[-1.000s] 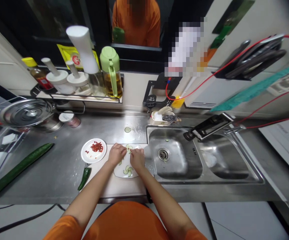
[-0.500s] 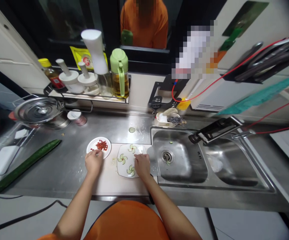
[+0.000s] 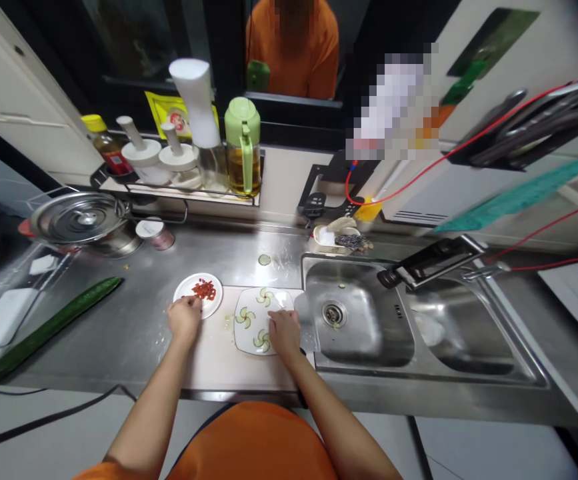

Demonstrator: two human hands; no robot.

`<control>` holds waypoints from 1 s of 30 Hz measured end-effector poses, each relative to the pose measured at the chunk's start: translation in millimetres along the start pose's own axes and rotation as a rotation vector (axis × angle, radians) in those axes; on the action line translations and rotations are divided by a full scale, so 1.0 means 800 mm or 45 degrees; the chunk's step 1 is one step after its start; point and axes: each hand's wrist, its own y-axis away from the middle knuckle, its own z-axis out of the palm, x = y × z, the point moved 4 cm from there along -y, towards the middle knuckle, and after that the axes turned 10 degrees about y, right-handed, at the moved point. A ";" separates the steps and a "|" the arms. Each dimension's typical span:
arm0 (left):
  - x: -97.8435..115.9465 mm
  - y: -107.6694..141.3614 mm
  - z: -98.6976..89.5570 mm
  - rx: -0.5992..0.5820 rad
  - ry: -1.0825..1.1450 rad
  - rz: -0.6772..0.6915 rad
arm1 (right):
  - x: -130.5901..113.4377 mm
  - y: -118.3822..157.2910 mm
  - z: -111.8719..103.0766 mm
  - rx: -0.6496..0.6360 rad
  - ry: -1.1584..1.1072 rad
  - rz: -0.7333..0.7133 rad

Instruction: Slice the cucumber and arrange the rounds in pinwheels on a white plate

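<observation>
Left fingers bunch near red bits, right fingers overlap square plate, grips unclear; bottle label illegible.

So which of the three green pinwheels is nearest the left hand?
The left pinwheel on the squarish plate; the far pinwheel and near pinwheel both sit farther right, away from the left hand.

Kitchen, double sink, lidded pot, oil bottle

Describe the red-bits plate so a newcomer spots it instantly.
Find the double sink; the pale board lies left of it. At the board's far left corner sits a white plate. It is round with scattered red bits; its neighbour, the squarish plate, bears green pinwheels.
</observation>
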 end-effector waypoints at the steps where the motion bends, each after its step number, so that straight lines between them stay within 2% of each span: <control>1: -0.001 0.001 -0.002 0.007 0.015 0.002 | 0.001 0.000 0.000 0.009 -0.001 0.001; 6: 0.001 0.017 -0.012 0.054 0.144 0.056 | 0.010 0.001 -0.002 0.098 -0.039 0.019; 10: 0.034 0.048 -0.004 -0.004 0.308 0.231 | 0.027 0.008 -0.005 0.194 -0.144 0.044; 15: 0.107 0.108 0.037 -0.308 0.449 0.742 | 0.045 0.023 -0.006 0.267 -0.279 0.092; 19: 0.148 0.145 0.071 -0.563 0.368 0.993 | 0.048 0.029 -0.005 0.262 -0.306 0.122; 23: 0.163 0.162 0.087 -0.674 0.273 1.101 | 0.051 0.035 -0.003 0.249 -0.280 0.127; 30: 0.170 0.167 0.093 -0.706 0.232 1.181 | 0.057 0.041 -0.006 0.204 -0.241 0.116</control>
